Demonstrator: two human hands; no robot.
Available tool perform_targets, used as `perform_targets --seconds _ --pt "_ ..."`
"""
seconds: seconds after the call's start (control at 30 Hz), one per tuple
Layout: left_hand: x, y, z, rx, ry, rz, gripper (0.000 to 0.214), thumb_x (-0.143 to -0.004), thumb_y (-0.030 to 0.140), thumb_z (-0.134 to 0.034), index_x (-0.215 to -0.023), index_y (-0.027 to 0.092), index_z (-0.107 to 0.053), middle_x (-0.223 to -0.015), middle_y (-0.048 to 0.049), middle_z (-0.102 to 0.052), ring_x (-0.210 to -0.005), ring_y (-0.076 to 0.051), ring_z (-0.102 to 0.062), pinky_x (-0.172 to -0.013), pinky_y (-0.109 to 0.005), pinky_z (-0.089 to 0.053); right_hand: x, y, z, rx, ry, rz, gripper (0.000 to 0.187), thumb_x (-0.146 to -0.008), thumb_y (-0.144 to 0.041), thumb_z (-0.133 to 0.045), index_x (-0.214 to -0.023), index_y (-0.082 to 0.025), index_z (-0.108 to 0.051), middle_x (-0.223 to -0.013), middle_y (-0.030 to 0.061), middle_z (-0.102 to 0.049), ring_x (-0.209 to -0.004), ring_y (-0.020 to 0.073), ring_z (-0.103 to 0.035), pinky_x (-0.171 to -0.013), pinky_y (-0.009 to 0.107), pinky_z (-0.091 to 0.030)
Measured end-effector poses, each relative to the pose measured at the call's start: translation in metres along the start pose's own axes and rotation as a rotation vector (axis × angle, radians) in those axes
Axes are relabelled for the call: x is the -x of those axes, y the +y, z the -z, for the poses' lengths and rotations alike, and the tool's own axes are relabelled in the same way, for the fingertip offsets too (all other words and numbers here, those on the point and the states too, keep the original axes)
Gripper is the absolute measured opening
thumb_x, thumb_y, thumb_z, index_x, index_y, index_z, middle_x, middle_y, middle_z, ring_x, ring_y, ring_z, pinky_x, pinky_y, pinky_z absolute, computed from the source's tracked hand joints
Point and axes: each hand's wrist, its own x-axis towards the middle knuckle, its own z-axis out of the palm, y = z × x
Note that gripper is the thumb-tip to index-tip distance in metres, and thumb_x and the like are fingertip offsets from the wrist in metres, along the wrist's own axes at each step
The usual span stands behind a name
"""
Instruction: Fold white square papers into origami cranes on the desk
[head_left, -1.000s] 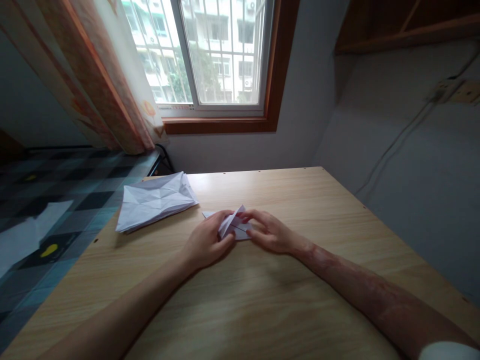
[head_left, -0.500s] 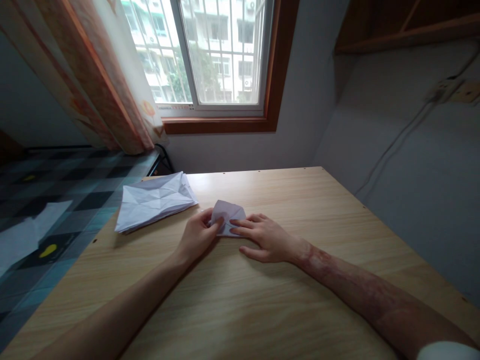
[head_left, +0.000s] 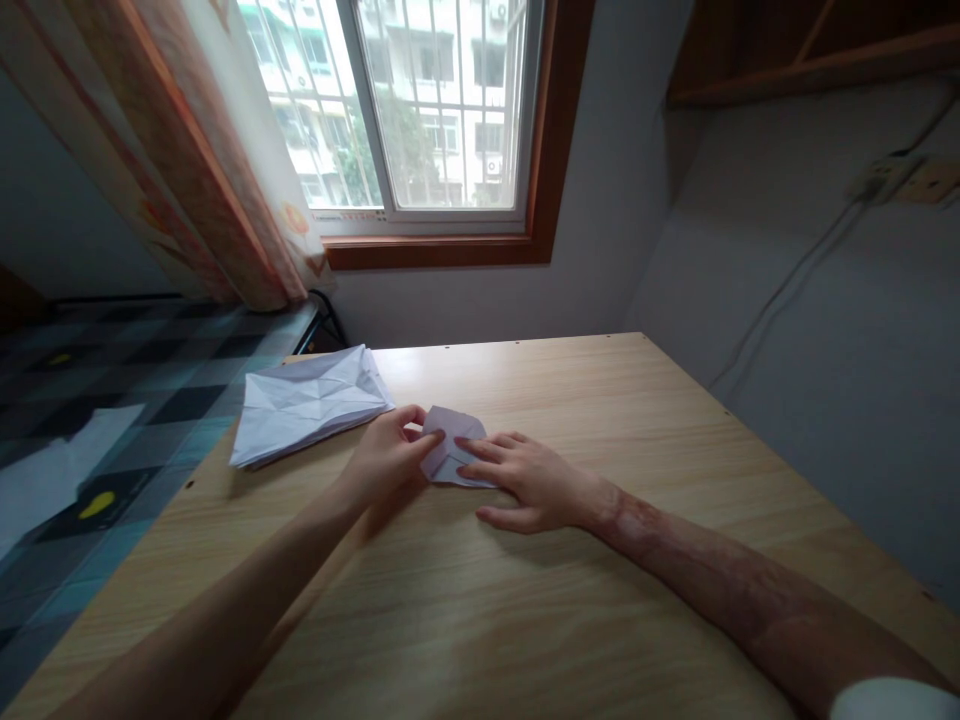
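On the wooden table (head_left: 525, 610), the right hand (head_left: 536, 482) lays spread fingers upon a small folded paper (head_left: 453, 458); the left hand (head_left: 386, 450) pinches its left edge. Just beyond, to the left, is a stack of creased sheets (head_left: 311, 398). Farther are a checkered bed (head_left: 184, 360), a curtain (head_left: 161, 140) and a barred window (head_left: 450, 120).

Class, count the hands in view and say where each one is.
2. The left hand holds the left side of the small paper; the right hand rests on the paper's right side. No other hand shows.
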Motion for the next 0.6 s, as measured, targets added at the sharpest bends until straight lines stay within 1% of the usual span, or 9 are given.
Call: perform_targets --seconds 0.13,0.27,0.33,0.43,0.5,0.6 --pt "0.000 0.001 0.001 -0.054 0.046 -0.098 0.034 -0.076 0.048 -0.088 -0.087 0.020 -0.073 -0.080 -0.0041 -0.079 -0.071 -0.026 -0.076 -0.057 -0.030 -0.055 0.000 0.000 -0.002 -0.035 0.014 -0.029 0.059 -0.104 -0.054 -0.068 -0.152 -0.018 -0.062 -0.171 0.0173 -0.052 -0.142 0.0367 -0.058 -0.123 0.053 -0.046" --pt "0.002 0.001 -0.002 -0.089 0.063 -0.150 0.030 -0.078 0.046 -0.085 -0.083 0.021 -0.069 -0.079 -0.0020 -0.077 -0.070 -0.024 -0.074 -0.058 -0.030 -0.056 0.000 0.001 -0.003 -0.041 0.000 -0.038 0.074 -0.105 -0.057 -0.067 -0.165 -0.018 -0.049 -0.177 0.0183 -0.044 -0.142 0.0366 -0.056 -0.123 0.054 -0.045" --pt "0.003 0.002 -0.003 -0.099 0.073 -0.169 0.029 -0.079 0.045 -0.085 -0.084 0.021 -0.069 -0.079 -0.0019 -0.077 -0.070 -0.023 -0.074 -0.058 -0.030 -0.056 0.000 0.001 -0.003 -0.028 -0.010 -0.039 0.080 -0.106 -0.057 -0.065 -0.171 -0.017 -0.042 -0.179 0.0181 -0.040 -0.143 0.0369 -0.054 -0.124 0.054 -0.044" --pt "0.004 0.006 -0.003 -0.120 0.087 -0.184 0.027 -0.081 0.044 -0.084 -0.091 0.021 -0.073 -0.083 -0.0026 -0.079 -0.072 -0.024 -0.075 -0.059 -0.029 -0.056 0.001 0.000 -0.002 -0.019 -0.020 -0.030 0.082 -0.108 -0.059 -0.062 -0.175 -0.019 -0.035 -0.182 0.0159 -0.034 -0.145 0.0374 -0.053 -0.125 0.055 -0.044" --pt "0.005 0.012 -0.003 -0.156 0.082 -0.184 0.027 -0.083 0.044 -0.082 -0.095 0.021 -0.074 -0.089 -0.0033 -0.081 -0.073 -0.023 -0.076 -0.060 -0.029 -0.056 0.000 -0.001 -0.002 -0.021 -0.021 -0.026 0.084 -0.108 -0.060 -0.062 -0.175 -0.020 -0.034 -0.183 0.0156 -0.032 -0.145 0.0378 -0.053 -0.124 0.057 -0.044" --pt "0.007 0.022 -0.003 -0.236 0.074 -0.181 0.027 -0.087 0.045 -0.075 -0.098 0.020 -0.076 -0.095 -0.0042 -0.083 -0.073 -0.023 -0.077 -0.062 -0.030 -0.056 0.000 -0.002 -0.001 -0.018 -0.024 -0.039 0.085 -0.107 -0.061 -0.063 -0.175 -0.020 -0.035 -0.182 0.0170 -0.033 -0.144 0.0383 -0.054 -0.123 0.057 -0.045"
